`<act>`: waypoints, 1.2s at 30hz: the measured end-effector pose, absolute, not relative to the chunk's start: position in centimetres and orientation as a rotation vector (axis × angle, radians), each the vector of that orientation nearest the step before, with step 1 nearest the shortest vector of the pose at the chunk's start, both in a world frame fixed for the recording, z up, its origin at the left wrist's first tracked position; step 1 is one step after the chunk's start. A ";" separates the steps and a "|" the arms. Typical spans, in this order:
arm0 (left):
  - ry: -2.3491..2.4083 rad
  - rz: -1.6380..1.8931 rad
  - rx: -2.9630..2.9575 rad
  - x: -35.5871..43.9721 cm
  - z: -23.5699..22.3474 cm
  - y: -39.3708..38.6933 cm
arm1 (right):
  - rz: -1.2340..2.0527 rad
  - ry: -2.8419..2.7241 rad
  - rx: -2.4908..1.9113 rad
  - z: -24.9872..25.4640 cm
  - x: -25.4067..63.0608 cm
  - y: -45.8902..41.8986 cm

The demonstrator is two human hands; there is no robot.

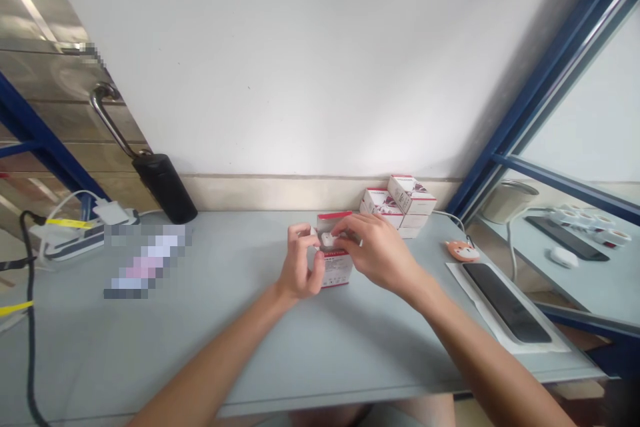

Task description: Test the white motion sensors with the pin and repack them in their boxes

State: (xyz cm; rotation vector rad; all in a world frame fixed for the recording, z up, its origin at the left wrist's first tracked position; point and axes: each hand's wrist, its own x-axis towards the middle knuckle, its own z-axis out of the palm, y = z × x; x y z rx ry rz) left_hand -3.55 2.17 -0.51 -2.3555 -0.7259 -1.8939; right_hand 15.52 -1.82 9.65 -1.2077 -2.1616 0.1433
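A small white and red cardboard box (337,271) stands on the grey table with its top open and a red-edged flap raised at the back. My left hand (301,261) is closed at the box's left side, its fingers curled over that edge. From the right, my right hand (379,247) reaches to the opening, thumb and fingers pinched on a small white object (328,239) in the mouth of the box. What kind of object it is cannot be made out, and my fingers hide part of it.
Behind to the right, several similar boxes (411,197) are stacked against the wall. A black device (506,303) lies on white paper at right, near an orange animal-faced item (462,251). At left are a black cylinder (167,188), a blurred-out item (147,263) and a power strip (75,242).
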 end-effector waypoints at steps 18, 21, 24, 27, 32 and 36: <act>-0.771 -1.663 -2.543 -3.3 -0.1 2.0 | -0.293 -1.870 -1.604 7.1 21.5 2.5; -0.820 -1.627 -2.561 -3.2 0.0 1.9 | -0.292 -1.916 -1.742 5.0 22.6 3.7; -0.820 -1.609 -2.556 -3.1 0.2 1.7 | -0.249 -1.935 -1.742 3.9 23.2 4.3; -0.816 -1.604 -2.550 -3.1 0.2 1.7 | -0.214 -1.915 -1.736 3.8 23.7 4.7; -0.788 -1.613 -2.558 -3.2 0.0 1.8 | -0.161 -1.876 -1.717 3.9 24.4 5.0; -0.784 -1.606 -2.552 -3.2 0.1 1.9 | -0.117 -1.842 -1.690 3.6 24.8 5.0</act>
